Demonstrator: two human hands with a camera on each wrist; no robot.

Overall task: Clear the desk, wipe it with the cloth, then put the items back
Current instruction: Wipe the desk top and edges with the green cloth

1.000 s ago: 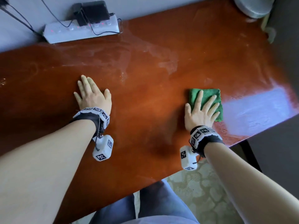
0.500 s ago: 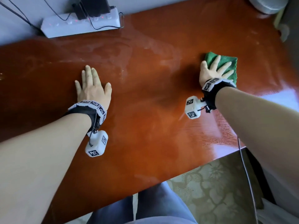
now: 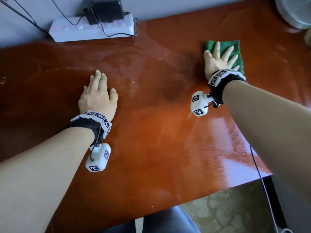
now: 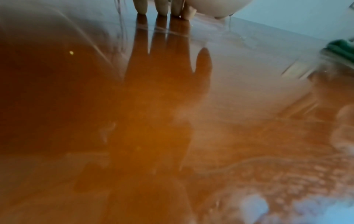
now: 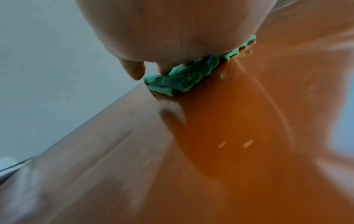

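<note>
right hand flat on cloth | left hand flat on desk

Left hand lies flat, palm down, fingers straight and close together; right hand reaches farther forward, palm down, fingers spread wide; both forearms extend bare, each wrist banded.

no readable text; wrist markers pattern-only
</note>
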